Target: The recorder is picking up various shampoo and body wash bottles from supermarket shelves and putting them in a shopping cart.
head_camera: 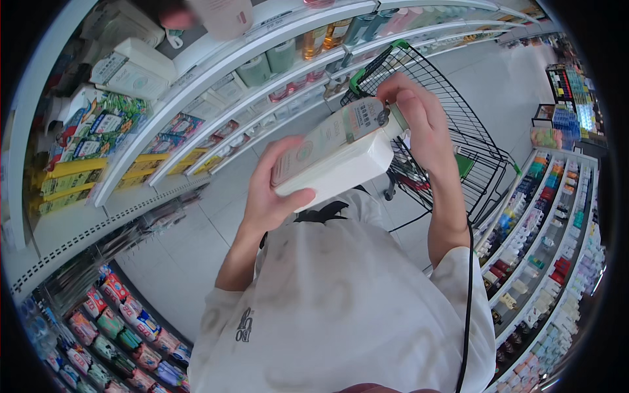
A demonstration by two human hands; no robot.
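A white, box-shaped toiletry bottle (339, 157) lies tilted in front of my chest, its pale green cap (394, 123) towards the upper right. Around its base end wraps my left hand (270, 189), thumb on the near side and fingers on the far side. My right hand (417, 118) grips the cap end with bent fingers. A printed tag (369, 120) with writing sits at the bottle's neck. The right fingertips are partly hidden behind the cap. Just beyond the right forearm stands a black wire shopping cart (471, 132) with green corners.
Tiered white shelves (206, 73) with bottles and boxes curve along the left and top. Similar white boxed bottles (132, 69) stand there. More stocked shelves (545, 236) run down the right side. Packaged goods (132, 314) fill a rack at lower left. A black cable (469, 304) hangs over my right sleeve.
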